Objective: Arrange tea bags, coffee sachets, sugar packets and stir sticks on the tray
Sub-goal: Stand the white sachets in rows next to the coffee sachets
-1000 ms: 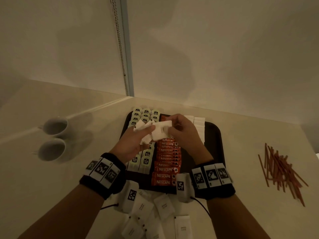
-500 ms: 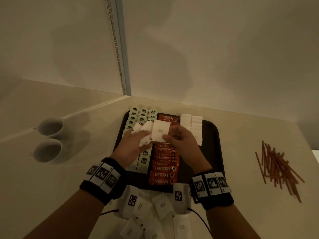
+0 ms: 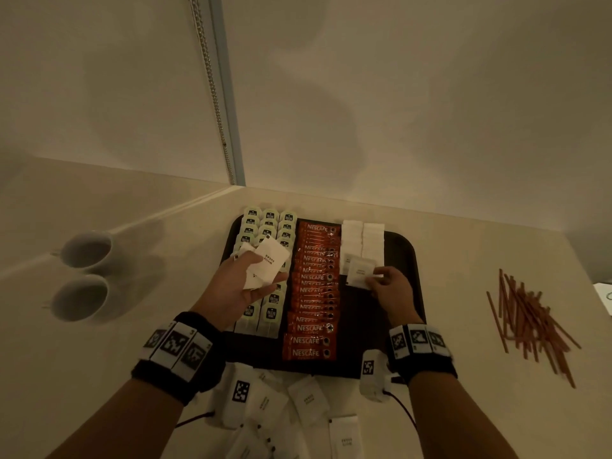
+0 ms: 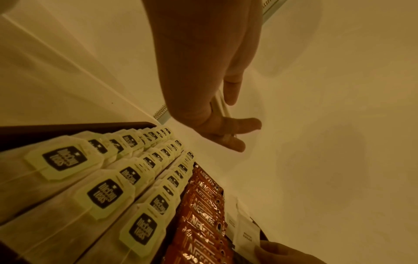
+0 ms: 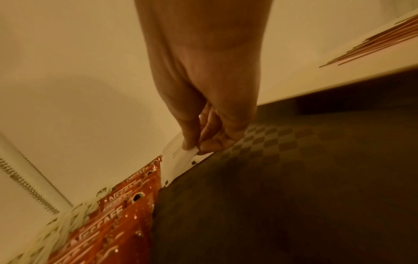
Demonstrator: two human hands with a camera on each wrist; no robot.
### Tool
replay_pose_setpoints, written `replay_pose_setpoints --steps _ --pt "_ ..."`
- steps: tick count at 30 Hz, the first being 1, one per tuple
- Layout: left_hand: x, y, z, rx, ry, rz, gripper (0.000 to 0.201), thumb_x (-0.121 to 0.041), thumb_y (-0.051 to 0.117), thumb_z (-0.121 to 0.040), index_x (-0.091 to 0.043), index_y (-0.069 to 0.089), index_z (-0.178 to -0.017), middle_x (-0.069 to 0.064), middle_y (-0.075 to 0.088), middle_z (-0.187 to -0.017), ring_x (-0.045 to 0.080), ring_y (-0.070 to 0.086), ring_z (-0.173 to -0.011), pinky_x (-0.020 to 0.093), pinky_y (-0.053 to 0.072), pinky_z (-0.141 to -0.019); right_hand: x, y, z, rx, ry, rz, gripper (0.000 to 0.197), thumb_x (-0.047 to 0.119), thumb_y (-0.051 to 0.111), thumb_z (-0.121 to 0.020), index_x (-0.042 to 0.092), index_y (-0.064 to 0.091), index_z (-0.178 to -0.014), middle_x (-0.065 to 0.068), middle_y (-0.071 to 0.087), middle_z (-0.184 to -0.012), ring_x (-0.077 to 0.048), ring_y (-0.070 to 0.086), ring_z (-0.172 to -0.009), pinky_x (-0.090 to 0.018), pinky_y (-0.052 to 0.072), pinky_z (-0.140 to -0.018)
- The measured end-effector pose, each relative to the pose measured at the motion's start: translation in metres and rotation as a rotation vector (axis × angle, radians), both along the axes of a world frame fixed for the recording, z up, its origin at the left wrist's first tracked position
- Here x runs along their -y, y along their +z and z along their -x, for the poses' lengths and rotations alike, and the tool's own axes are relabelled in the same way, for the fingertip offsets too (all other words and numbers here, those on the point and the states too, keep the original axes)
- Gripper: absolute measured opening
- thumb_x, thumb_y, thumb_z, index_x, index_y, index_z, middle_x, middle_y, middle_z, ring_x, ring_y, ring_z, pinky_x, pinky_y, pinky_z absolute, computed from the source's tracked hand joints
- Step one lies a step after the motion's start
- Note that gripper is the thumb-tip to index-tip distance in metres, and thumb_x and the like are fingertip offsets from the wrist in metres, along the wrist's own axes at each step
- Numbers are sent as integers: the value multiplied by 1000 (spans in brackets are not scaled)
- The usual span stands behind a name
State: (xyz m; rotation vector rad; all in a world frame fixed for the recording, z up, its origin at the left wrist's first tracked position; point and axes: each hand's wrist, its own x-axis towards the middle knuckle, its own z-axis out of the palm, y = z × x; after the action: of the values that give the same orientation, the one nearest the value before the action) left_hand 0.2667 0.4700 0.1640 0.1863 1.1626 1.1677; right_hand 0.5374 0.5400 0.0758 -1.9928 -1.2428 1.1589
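Observation:
A dark tray (image 3: 402, 253) holds rows of tea bags (image 3: 269, 223), a column of red coffee sachets (image 3: 314, 293) and white sugar packets (image 3: 362, 238) at its far right. My left hand (image 3: 245, 286) hovers over the tea bags and holds a small stack of sugar packets (image 3: 266, 265) between thumb and fingers. My right hand (image 3: 385, 284) pinches one sugar packet (image 3: 359, 271) by its corner, low over the tray just in front of the sugar rows; the pinched packet (image 5: 181, 157) also shows in the right wrist view. Brown stir sticks (image 3: 530, 319) lie on the counter at the right.
Two white cups (image 3: 84, 273) stand on the counter at the left. Several loose sugar packets (image 3: 308, 402) lie on the counter in front of the tray. A wall with a metal strip (image 3: 225, 94) rises close behind the tray.
The hands have parted: my right hand took one sugar packet from the stack and carried it right and down to the sugar rows. The left hand stays over the tea bags with the stack.

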Motion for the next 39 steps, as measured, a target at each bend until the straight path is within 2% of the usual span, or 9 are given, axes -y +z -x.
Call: replay_pose_setpoints --steps 6,13,19,21,24,28,33,36,39 --pt "2 0 0 -12 3 30 14 -10 45 -96 -12 52 -108 19 65 -99 33 70 -78 27 55 -46 -8 -3 12 70 40 -6 21 13 69 -83 12 57 -100 -9 62 -113 -21 60 -102 -37 53 -88" --pt "2 2 2 31 23 17 28 -11 42 -96 -9 46 -124 21 64 -104 36 69 -80 28 55 -47 -14 -2 19 207 79 -85 18 12 69 -83 6 60 -98 -9 63 -103 -11 54 -87 -13 40 -66" --pt "2 6 -2 -15 1 5 13 -12 45 -97 -13 54 -106 17 68 -93 31 72 -70 26 55 -47 -13 1 23 281 115 -146 19 17 68 -84 6 60 -97 -8 63 -97 -15 59 -86 -21 45 -73" --pt "2 5 -3 -44 -25 -15 16 -13 46 -98 -12 54 -112 18 68 -97 28 72 -70 25 54 -46 -11 18 35 217 150 -237 16 22 65 -87 10 61 -97 0 63 -93 -10 58 -81 -16 43 -69" --pt "1 7 -7 -108 -74 -28 16 -13 46 -98 -13 55 -111 17 68 -95 26 71 -69 23 48 -42 0 57 66 -88 335 -271 14 34 58 -90 22 61 -97 11 63 -92 0 59 -83 -14 44 -69" --pt "1 11 -13 -235 -149 -33 11 -14 49 -97 -20 58 -98 11 69 -85 22 65 -65 20 41 -40 9 86 98 -228 587 -233 24 31 57 -92 21 62 -113 3 66 -102 -6 62 -93 -15 51 -77" --pt "5 14 -13 -302 -192 -87 13 -21 60 -92 -17 63 -103 3 73 -79 17 67 -63 23 41 -46 12 88 105 -385 428 -198 13 19 57 -92 9 64 -99 -11 65 -97 -19 61 -83 -27 52 -73" --pt "5 12 -11 -395 -168 -104 20 -16 66 -87 -14 64 -107 5 72 -88 16 67 -66 24 42 -48 19 89 101 -512 365 -125 4 12 58 -91 8 57 -91 -10 65 -89 -14 59 -72 -22 49 -63" --pt "1 13 -10 -459 -86 -98 14 -13 67 -86 -15 64 -100 6 71 -81 16 64 -60 21 39 -43 30 89 96 -534 418 -42 16 11 62 -88 4 54 -101 -8 70 -92 -19 68 -78 -32 55 -74"
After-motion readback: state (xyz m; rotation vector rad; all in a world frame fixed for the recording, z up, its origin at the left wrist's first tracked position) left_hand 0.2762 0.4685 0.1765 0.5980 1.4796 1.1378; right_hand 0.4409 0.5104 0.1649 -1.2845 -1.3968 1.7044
